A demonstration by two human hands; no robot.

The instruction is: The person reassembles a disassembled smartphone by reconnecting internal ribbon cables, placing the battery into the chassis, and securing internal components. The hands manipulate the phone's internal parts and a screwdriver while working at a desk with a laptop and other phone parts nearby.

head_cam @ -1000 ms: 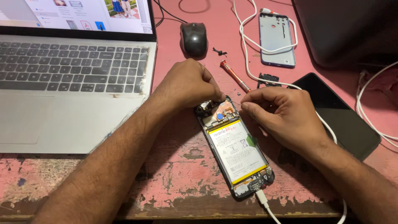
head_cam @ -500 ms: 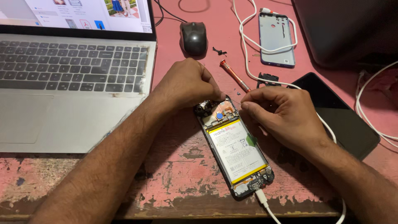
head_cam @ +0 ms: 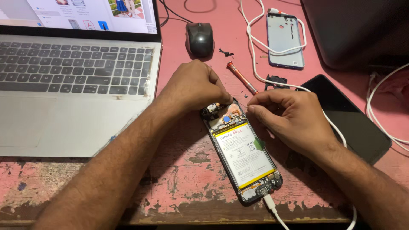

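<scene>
Lying just below both hands, the opened black smartphone with white-and-yellow battery (head_cam: 243, 155) runs its long axis toward the person; left hand (head_cam: 194, 87) curls closed and right hand (head_cam: 289, 115) pinches, both touching its far end, on the worn pink tabletop (head_cam: 179, 187).

Worn pink table (head_cam: 187, 179): laptop (head_cam: 72, 85), mouse (head_cam: 200, 38), opened phone (head_cam: 243, 153), screwdriver (head_cam: 242, 77).
</scene>
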